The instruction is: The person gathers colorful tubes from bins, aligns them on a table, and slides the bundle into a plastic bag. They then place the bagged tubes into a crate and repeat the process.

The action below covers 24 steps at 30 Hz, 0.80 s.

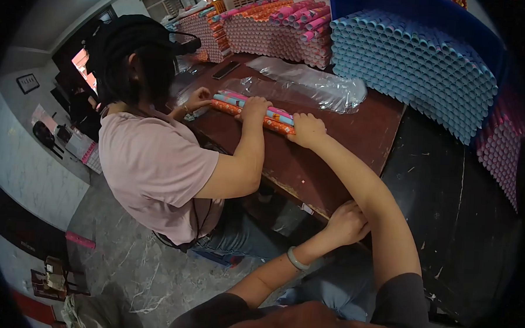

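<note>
A bundle of patterned rolls (280, 122), orange, light blue and pink, lies on the red-brown table (303, 160). My right hand (308, 131) is wrapped round its near right end. My left hand (349, 223), with a bracelet on the wrist, is curled at the table's front edge, partly behind my right forearm; what it holds, if anything, is hidden. A co-worker's hand (256, 110) grips the bundle's middle, and the co-worker's other hand (199, 100) is at its far left end.
The co-worker (151, 159) in a pink shirt is at the left. Clear plastic film (336, 91) and a phone (226, 70) lie on the table. Stacked light blue rolls (413, 71) and pink and orange rolls (274, 35) stand behind. A black surface (425, 200) adjoins at right.
</note>
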{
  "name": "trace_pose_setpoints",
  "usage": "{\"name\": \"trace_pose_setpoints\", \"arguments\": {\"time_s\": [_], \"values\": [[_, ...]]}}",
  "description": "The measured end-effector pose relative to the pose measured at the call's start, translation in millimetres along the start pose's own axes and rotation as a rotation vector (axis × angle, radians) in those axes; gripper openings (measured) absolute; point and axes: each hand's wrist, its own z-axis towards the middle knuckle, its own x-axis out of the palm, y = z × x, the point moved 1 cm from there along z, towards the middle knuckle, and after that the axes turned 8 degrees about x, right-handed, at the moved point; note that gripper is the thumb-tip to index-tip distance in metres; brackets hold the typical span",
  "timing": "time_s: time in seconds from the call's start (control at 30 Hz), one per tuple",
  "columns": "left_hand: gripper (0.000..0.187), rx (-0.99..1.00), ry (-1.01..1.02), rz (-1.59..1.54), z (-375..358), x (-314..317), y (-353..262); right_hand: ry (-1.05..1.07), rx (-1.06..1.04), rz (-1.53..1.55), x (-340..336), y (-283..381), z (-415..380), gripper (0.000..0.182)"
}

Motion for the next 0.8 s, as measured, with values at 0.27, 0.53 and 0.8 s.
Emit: {"name": "trace_pose_setpoints", "arguments": {"time_s": [0.27, 0.53, 0.8], "values": [[0.019, 0.017, -0.027, 0.026, -1, 2, 1, -0.109, -0.044, -0.022, 6, -3, 0, 0.05], [0.019, 0.012, 0.009, 0.053, -3, 4, 2, -0.038, -0.021, 0.013, 0, -5, -1, 0.056], [0.017, 0.019, -0.016, 0.058, 1, -3, -2, 0.048, 0.032, -0.015, -6, 1, -2, 0.063]]}}
